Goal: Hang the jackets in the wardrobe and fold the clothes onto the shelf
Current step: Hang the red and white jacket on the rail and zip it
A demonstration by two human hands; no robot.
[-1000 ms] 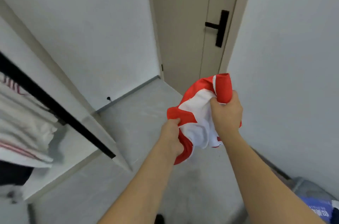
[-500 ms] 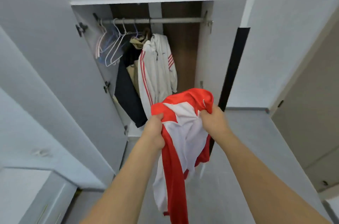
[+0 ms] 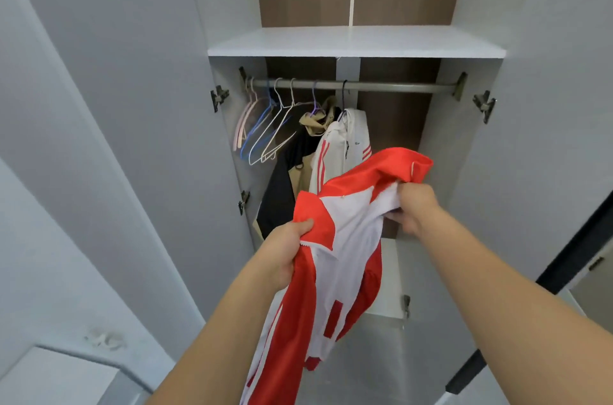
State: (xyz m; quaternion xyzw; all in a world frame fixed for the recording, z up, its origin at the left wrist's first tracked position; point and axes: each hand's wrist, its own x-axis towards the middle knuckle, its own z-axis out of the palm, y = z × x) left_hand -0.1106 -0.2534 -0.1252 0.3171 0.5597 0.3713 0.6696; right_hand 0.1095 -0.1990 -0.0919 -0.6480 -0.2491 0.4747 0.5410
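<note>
you've got the red and white jacket (image 3: 345,238) centre frame, left hand (image 3: 285,252) and right hand (image 3: 411,205) both clamped on its collar end. careful: no hanger's in it, and freeing a hand for the empty hangers (image 3: 265,129) upper left could let it slide to the grey floor (image 3: 381,365). the rail (image 3: 381,86) is crowded leftward; the white shelf (image 3: 355,41) sits above, doors wide.

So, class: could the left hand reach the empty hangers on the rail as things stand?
Probably not yet: the left hand grips the red and white jacket. The empty hangers hang unobstructed at the rail's left end, above it.
</note>
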